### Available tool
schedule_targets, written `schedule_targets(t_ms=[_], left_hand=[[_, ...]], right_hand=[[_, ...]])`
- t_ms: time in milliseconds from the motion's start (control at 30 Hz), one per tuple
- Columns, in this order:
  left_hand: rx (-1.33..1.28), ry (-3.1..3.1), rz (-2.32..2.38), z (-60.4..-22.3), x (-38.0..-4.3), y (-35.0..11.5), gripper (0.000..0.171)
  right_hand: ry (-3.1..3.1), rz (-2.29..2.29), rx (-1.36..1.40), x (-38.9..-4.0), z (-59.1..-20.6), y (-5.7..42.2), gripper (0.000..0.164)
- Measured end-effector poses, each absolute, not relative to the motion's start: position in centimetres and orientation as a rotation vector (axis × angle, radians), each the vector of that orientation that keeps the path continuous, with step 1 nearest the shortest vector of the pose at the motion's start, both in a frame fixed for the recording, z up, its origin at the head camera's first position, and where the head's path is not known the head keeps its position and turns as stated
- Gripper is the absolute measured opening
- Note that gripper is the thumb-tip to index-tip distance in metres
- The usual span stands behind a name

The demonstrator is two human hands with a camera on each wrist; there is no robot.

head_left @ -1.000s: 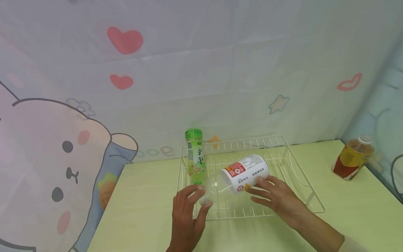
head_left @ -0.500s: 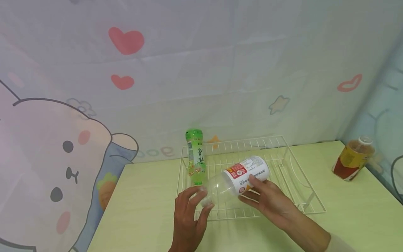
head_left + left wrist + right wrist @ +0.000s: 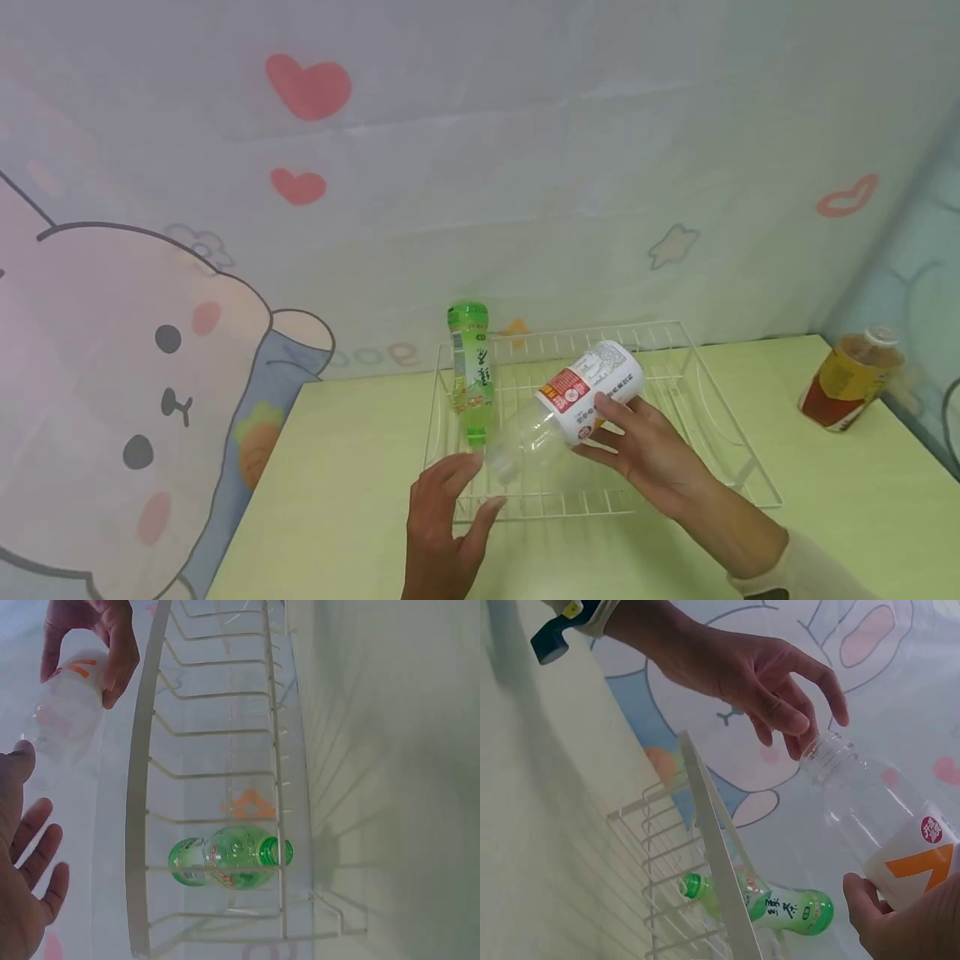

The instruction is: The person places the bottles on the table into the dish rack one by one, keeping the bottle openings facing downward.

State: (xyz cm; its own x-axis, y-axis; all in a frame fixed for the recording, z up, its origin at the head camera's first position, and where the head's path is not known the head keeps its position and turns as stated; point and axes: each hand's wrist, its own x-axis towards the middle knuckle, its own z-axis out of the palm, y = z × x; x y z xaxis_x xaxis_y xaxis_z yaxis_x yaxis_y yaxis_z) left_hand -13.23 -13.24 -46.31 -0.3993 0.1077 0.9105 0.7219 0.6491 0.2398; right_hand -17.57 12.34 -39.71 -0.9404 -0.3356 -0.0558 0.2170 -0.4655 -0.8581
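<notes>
My right hand [image 3: 660, 458] grips a clear plastic bottle [image 3: 588, 392] with a white label around its lower body. The bottle is tilted over the wire rack, base up to the right and neck down to the left. Its mouth, uncapped in the right wrist view, lies by the fingertips of my left hand [image 3: 446, 529]. That left hand has its thumb and fingers spread apart, holding nothing. A green tea bottle [image 3: 471, 367] lies in the rack's left part, its green cap pointing toward me. The white wire rack [image 3: 140, 787] stands below both hands.
A squat bottle [image 3: 851, 379] with a yellow and red label and a white cap stands at the table's right edge. The pale green table [image 3: 337, 467] meets a patterned cloth backdrop [image 3: 487, 208] behind the rack.
My left fingers have come away from the bottle's neck. My right hand has closed around the label and tilted the bottle, its base raised more. The green tea bottle stays put.
</notes>
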Motion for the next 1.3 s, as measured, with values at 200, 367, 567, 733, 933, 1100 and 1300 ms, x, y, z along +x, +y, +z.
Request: schedule_targets(t_ms=[200,367,567,733,933,1100,1300], left_hand=[[-0.376,-2.112,-0.76,-47.8,-11.8,-14.9,0.042],[-0.247,-2.154,-0.73,-49.1,-11.2,-16.3,0.049],[-0.169,-2.146,-0.665,-51.2,-10.7,-17.6,0.037],[-0.166,-2.163,-0.645,-52.2,-10.7,-18.0,0.027],[-0.177,-2.163,-0.652,-52.2,-10.9,-18.5,0.03],[-0.151,-2.131,-0.657,-52.1,-10.8,-19.1,0.037],[-0.144,-2.133,-0.625,-52.2,-10.7,-19.7,0.035]], right_hand=[[1.606,-2.365,-0.268,-18.8,-39.3,12.8,0.042],[1.802,-2.302,-0.287,-20.0,-39.0,13.0,0.052],[2.006,-2.263,-0.317,-21.9,-38.6,13.0,0.061],[2.061,-2.231,-0.365,-23.4,-38.3,12.7,0.064],[2.087,-2.206,-0.351,-24.8,-38.5,12.0,0.065],[2.107,-2.183,-0.303,-25.5,-39.1,11.7,0.066],[2.172,-2.105,-0.232,-26.3,-40.0,11.3,0.071]])
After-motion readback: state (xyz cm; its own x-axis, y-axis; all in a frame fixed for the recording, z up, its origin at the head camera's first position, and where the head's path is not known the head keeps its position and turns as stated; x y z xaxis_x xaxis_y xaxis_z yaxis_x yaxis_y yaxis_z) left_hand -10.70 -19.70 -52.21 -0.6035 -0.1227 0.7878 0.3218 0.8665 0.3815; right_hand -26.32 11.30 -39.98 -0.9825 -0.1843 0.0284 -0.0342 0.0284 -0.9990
